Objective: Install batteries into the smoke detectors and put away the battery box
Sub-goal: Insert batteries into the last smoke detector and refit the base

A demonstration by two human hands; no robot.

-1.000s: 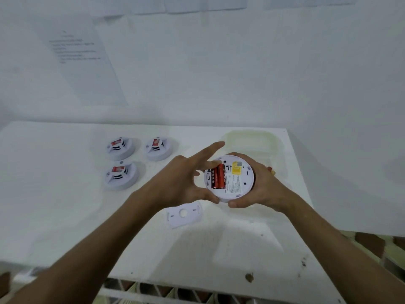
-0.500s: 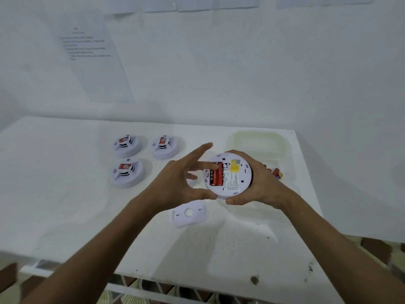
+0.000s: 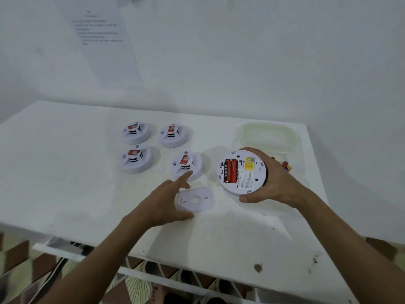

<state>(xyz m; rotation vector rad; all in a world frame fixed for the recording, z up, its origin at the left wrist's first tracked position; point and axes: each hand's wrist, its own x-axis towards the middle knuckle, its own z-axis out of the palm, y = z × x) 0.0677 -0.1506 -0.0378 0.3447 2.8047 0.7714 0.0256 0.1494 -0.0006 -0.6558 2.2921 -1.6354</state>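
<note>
White bench (image 3: 65, 172) against wall | smoke detector (image 3: 242, 172) held back-up in right hand (image 3: 276, 183), grip clamped on rim, batteries (image 3: 230, 171) seated | left hand (image 3: 162, 205) grip apart over cover plate (image 3: 195, 199) | battery box (image 3: 266, 133) at bench rear-right

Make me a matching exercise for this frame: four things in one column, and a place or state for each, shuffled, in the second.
Things:
1. open smoke detector
2. cover plate
3. battery box
4. paper sheet

Places or states:
A. stuck on the wall
B. flat on the table by the left hand
C. far right of the table, behind the right hand
D. held in the right hand, red batteries showing

Pairs: 1-D, 2-B, 3-C, 4-A
</note>
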